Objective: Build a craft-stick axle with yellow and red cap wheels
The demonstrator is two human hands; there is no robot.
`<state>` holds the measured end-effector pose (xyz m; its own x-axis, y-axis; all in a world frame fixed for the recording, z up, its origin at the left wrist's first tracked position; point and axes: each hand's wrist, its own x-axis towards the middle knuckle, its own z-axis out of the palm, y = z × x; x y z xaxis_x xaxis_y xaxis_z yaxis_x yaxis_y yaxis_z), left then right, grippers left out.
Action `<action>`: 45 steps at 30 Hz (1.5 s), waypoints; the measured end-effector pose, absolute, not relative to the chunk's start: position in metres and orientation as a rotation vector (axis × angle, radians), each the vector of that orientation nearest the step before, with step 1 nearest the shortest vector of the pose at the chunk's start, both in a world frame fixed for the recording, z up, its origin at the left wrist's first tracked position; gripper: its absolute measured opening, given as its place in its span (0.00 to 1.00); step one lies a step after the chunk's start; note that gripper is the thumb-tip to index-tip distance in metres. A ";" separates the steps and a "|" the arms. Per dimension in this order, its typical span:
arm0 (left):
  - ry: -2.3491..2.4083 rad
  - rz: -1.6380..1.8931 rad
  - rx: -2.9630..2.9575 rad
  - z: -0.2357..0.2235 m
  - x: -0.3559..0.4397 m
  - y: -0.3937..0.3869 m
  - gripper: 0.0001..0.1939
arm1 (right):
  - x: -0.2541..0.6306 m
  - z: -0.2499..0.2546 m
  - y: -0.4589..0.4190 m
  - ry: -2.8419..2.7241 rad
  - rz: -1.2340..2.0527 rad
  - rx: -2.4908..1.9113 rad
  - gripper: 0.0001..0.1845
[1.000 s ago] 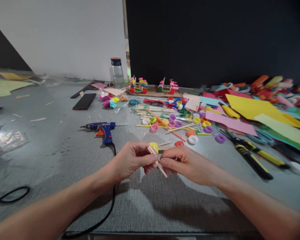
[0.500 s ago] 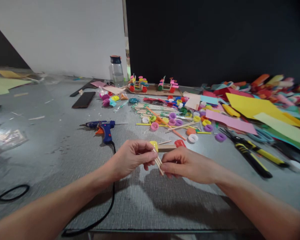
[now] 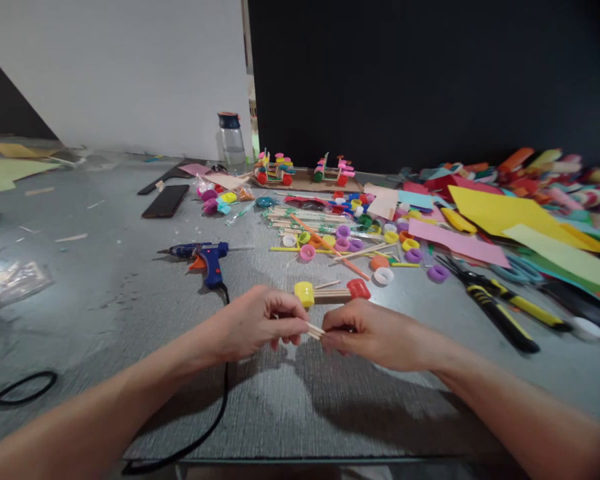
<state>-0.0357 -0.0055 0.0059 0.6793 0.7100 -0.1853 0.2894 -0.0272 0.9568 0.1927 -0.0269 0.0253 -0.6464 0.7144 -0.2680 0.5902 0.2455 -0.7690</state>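
My left hand point(image 3: 253, 327) and my right hand point(image 3: 367, 333) meet low over the grey table point(image 3: 105, 293), fingers pinched closed on a small bundle of thin wooden sticks point(image 3: 314, 329) that spans the gap between them. Just beyond my fingers lies a stick piece with a yellow bottle cap point(image 3: 304, 293) at one end and a red cap point(image 3: 359, 289) at the other. A blue glue gun point(image 3: 205, 257) rests to the left of it, its black cord running past my left wrist.
Coloured caps point(image 3: 345, 241) and loose sticks litter the middle. Paper sheets point(image 3: 500, 213) pile up at right beside yellow-handled scissors point(image 3: 505, 310). A phone point(image 3: 167, 201), a bottle point(image 3: 231, 141) and two cap-and-stick models point(image 3: 305, 170) stand further back.
Both hands sank toward the table and the sticks turned from a steep slant to nearly level. The yellow and red caps behind my fingers came fully into sight.
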 end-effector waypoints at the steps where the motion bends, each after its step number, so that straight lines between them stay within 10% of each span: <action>1: 0.843 0.365 1.621 0.006 -0.037 -0.005 0.10 | 0.193 0.025 -0.027 -2.344 1.356 -1.260 0.12; 45: 0.861 0.897 1.501 -0.001 -0.019 -0.025 0.20 | 0.180 0.019 -0.041 -2.117 1.102 -1.154 0.16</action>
<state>-0.0191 -0.0247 -0.0014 0.4433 0.8932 0.0749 0.0383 -0.1024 0.9940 0.1804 -0.0412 0.0188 -0.5255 0.8501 0.0352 0.4588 0.3180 -0.8297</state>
